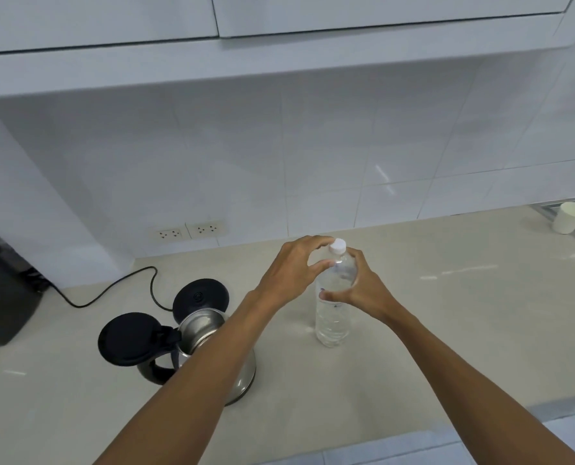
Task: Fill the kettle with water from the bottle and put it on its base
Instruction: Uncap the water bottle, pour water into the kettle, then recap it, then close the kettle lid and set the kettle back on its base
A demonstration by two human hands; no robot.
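On the tabletop (447,330), right hand (368,290) grips the bottle (333,322); left hand (289,273) pinches its cap (338,246). Squeezing while uncapping could slosh water out.

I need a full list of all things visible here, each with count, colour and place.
clear plastic water bottle: one, transparent, white cap, upright on counter
steel electric kettle: one, silver, black lid open, left of bottle
round kettle base: one, black, corded, behind kettle
wall sockets: two, white, tiled wall
paper cup: one, white, far right
box-shaped object: one, black, left edge
left hand: one, fingers curled at bottle's top
right hand: one, grips bottle's upper part
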